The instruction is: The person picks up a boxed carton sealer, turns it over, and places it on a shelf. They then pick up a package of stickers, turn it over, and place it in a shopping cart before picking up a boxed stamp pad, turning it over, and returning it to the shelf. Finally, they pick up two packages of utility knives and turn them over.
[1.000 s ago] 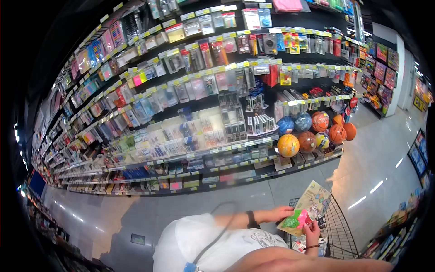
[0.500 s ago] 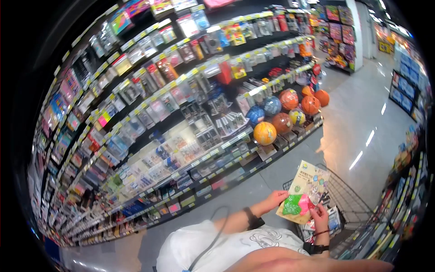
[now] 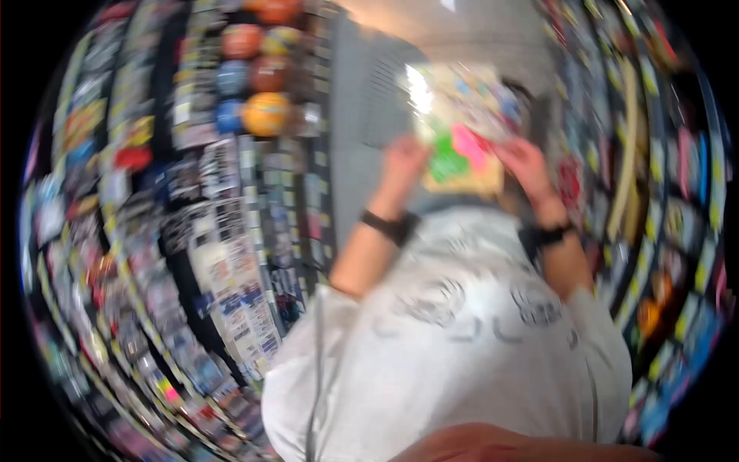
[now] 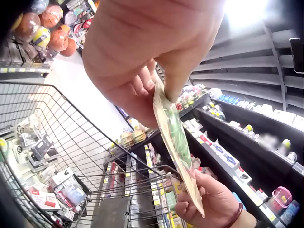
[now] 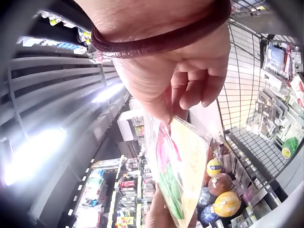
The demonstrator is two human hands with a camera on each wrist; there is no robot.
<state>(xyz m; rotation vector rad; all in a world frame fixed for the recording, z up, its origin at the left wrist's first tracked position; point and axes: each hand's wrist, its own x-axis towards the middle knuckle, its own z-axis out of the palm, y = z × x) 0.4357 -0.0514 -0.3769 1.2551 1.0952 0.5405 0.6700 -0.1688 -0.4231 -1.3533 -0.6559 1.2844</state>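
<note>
A flat card packet of balloons (image 3: 462, 142), with green and pink balloons under clear plastic, is held up in front of the chest. My left hand (image 3: 404, 165) pinches its left edge between thumb and fingers. On the opposite edge, my right hand (image 3: 527, 165) grips with the thumb against the plastic face. In the left wrist view the packet (image 4: 178, 142) is seen nearly edge-on, with both hands on it. The right wrist view shows the packet (image 5: 183, 166) tilted, its pink and green contents facing the left of the view.
A black wire shopping cart (image 4: 95, 123) stands below the hands, with several packaged goods (image 4: 61, 190) inside. Stocked shelves run along both sides of the aisle. Several balls (image 3: 265, 114) sit on the left shelf. The head view is blurred.
The head view has swung down and to the right, so the balls now appear at upper left and the packet near upper centre. Both hands keep holding the packet.
</note>
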